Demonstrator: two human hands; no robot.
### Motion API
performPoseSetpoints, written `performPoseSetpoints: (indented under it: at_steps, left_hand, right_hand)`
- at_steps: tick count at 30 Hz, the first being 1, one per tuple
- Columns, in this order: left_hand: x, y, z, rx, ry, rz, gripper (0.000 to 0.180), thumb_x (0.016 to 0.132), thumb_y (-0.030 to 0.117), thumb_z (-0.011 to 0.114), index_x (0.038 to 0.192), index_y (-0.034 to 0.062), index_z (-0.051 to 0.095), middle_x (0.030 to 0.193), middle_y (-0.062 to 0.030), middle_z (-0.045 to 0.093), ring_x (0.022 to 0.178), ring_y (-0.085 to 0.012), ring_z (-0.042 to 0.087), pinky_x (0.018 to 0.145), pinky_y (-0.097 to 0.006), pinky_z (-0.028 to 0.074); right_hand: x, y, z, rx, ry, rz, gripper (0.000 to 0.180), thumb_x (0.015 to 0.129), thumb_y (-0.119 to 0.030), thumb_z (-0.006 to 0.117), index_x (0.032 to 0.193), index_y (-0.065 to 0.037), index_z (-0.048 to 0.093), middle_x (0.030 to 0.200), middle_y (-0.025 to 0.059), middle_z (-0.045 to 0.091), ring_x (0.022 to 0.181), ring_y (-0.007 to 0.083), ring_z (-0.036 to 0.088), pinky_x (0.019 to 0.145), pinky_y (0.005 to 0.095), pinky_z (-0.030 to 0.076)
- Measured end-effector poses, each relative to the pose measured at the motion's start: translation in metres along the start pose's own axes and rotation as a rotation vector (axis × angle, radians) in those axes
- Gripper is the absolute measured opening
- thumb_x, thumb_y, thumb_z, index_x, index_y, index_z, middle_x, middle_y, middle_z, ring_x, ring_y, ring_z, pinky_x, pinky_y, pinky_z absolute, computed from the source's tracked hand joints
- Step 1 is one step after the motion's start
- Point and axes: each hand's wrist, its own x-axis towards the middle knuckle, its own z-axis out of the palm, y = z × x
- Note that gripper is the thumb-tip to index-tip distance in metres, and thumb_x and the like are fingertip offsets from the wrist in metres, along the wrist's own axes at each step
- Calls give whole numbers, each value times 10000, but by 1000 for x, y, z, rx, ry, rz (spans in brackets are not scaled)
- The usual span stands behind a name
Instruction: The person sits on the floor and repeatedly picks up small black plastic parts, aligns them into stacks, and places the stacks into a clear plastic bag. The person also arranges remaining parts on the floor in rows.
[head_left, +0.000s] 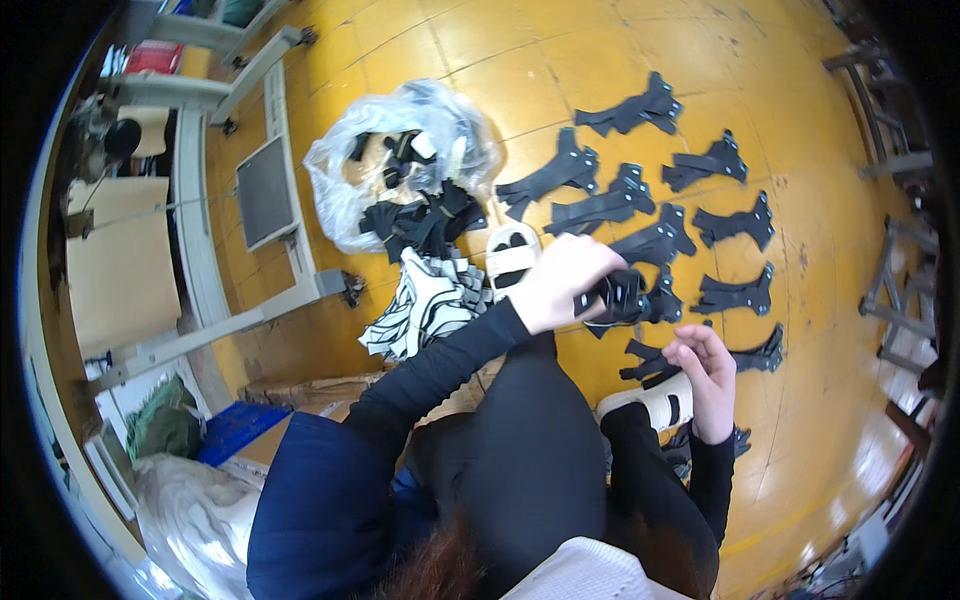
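Observation:
My left hand (572, 282) is closed on a dark bundle of black fabric pieces (618, 295), held over the laid-out rows; small light marks show on it. Lower and to the right is my right hand (706, 372), its fingers loosely bent and apart with nothing visible in them. Flat stacks of dark fabric pieces with flared ends lie on the floor in rough columns, among them one at the top (640, 108), one on the right (738, 220) and one just beyond the held bundle (655, 238). My right hand partly covers a lower stack.
A clear plastic bag (345, 150) with black pieces lies open at the far left. Beside it are loose black pieces (425, 222) and a white pile with black lines (425, 305). My light sandals (510, 262) stand among the stacks. Grey table frames (290, 300) border the left.

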Motion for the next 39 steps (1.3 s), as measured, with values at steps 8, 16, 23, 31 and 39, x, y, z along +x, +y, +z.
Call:
performPoseSetpoints:
  at_steps: [8,16,23,31,39]
  left_hand:
    - [-127,-121,-76,158,177,-899,393,800,315,661,1049,53,508,889,-154,617,793,-305,615,723,-374,478]
    - [-160,-236,-112,384,254,-655,496,814,381,622,1144,17,556,1222,-185,520,1158,-338,465,992,-403,352]
    - [-174,-406,-168,472,360,-1061,649,696,423,686,1199,39,543,1195,-217,545,1154,-354,484,994,-385,379]
    - [-151,-450,-188,521,198,-1121,800,681,372,715,1314,20,376,1266,-253,479,1160,-384,479,990,-412,383]
    - [-135,-411,-168,626,-1,-1317,721,639,580,667,1119,44,608,1167,-221,570,1156,-350,492,979,-414,383]
  right_hand:
    - [1,9,-11,-105,4,41,164,918,-62,505,1061,6,548,879,40,608,794,88,539,758,211,426]
    - [1,13,-12,-229,10,61,170,912,-39,503,1063,23,547,896,42,610,808,91,541,759,210,429]
    - [11,31,-11,-261,-12,119,159,902,-34,517,1047,23,551,882,33,611,803,85,543,749,203,427]
    - [-3,38,-29,-403,-30,232,148,902,-42,519,1040,-7,556,867,28,613,814,77,566,730,207,439]
    - [0,23,-27,-420,2,248,144,904,-23,504,1038,-2,553,863,27,605,806,81,551,726,215,434]
